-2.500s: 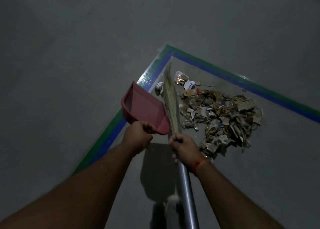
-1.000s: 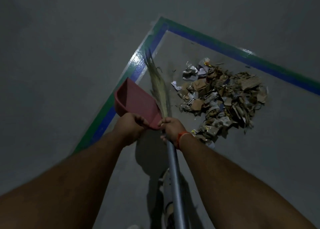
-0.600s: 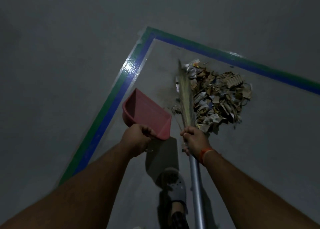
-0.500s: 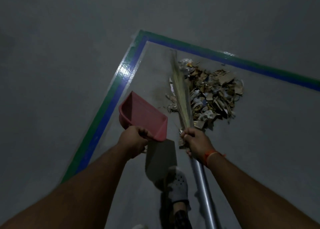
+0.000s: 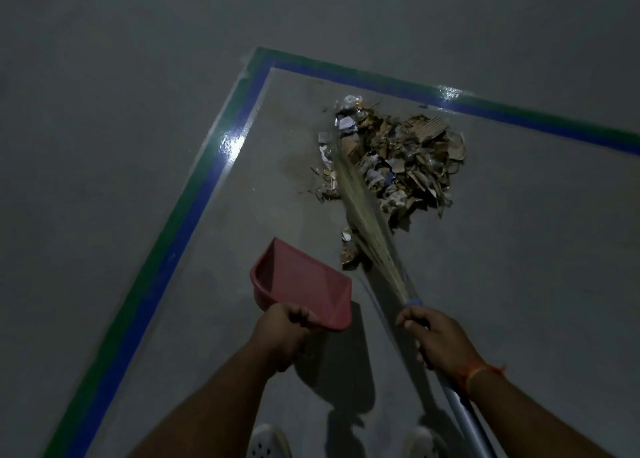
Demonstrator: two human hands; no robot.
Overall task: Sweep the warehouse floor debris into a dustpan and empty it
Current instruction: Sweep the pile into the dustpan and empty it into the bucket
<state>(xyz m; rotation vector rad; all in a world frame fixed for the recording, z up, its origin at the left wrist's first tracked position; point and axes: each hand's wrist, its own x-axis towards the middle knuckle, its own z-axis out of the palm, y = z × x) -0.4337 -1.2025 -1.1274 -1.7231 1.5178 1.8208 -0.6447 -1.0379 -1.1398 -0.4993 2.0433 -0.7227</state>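
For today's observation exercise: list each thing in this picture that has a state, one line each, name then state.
Red plastic dustpan: held off the floor, empty.
Straw broom: bristles against the pile.
Pile of cardboard and paper debris: heaped, unswept.
Left hand: grips the dustpan.
Right hand: grips the broom.

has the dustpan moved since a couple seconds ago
Yes. The dustpan sat beside the blue and green floor tape near its corner; now it is farther from the tape, nearer the person.

Single head-worn wide-angle view looked steeply down and forward at the floor. Both forearms entered from the bottom edge; taped corner lay farthest. No second view.
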